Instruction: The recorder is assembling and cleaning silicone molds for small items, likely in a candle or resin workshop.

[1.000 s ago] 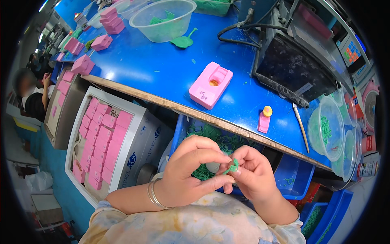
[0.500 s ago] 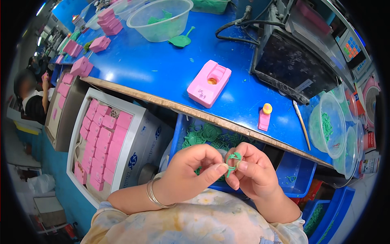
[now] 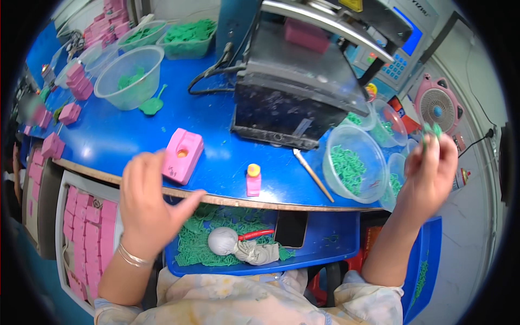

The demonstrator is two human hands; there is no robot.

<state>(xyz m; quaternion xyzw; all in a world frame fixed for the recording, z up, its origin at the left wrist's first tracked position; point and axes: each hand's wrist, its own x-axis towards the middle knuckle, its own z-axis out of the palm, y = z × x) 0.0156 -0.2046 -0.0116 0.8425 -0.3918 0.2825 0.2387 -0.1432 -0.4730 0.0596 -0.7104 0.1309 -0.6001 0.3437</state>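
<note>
My left hand (image 3: 145, 197) hangs over the table's front edge with fingers stretched and thumb apart, holding nothing. It is nearest to a pink block mould (image 3: 187, 157) with a round orange-lined hole, and its fingers overlap the block's left side in view. Far to the right, my right hand (image 3: 430, 173) is raised beside the clear tubs, its fingertips pinched on a small green ring (image 3: 431, 130). The fingers hide part of the ring. Between the hands, a small pink piece with a yellow knob (image 3: 253, 179) stands on the blue table.
A brush (image 3: 314, 176) lies by a clear tub (image 3: 355, 162) of green pieces. Behind stands a black machine (image 3: 298, 114). A blue drawer (image 3: 319, 244) below holds green scraps, a white ball-headed bundle (image 3: 223, 241) and a phone (image 3: 291, 228). Pink moulds (image 3: 84, 233) fill a box at left.
My hands have parted. The left let go of the green ring and opened, moving left; the right carried the ring up and far right. The view has turned to the right.
</note>
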